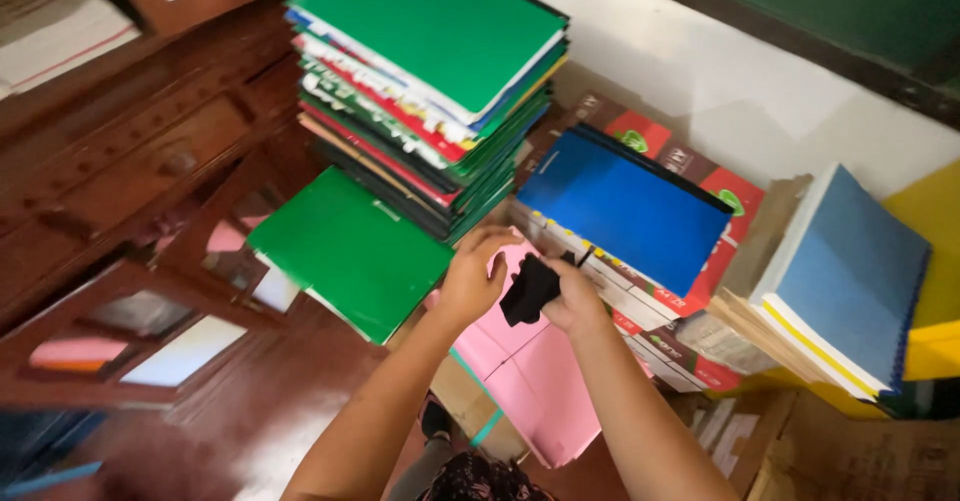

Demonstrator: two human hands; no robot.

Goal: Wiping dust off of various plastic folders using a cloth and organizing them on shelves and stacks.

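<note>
1. Two hands in view, both on one small black cloth (528,289). It's a soft, crumpled wad, matte, with no clear shape.
2. The right hand (574,298) is closed around the cloth's right side; the left hand (470,276) has its fingers curled against the left edge, pinching it. The cloth sits between them, just above a sheet of pink paper (535,376).
3. One tall stack of folders (430,81), too many to count, mostly green with red, blue and white edges, flat and glossy, a green one on top.
4. One loose green folder (350,251) lies slanted beside the stack's base.
5. One blue folder (625,206), smooth, rests on cardboard boxes (690,161) with red panels.
6. One blue spiral-bound book (855,276) with a grainy cover tops a paper pile on the right.
7. A dark wooden cabinet (130,161) stands to the left.
</note>
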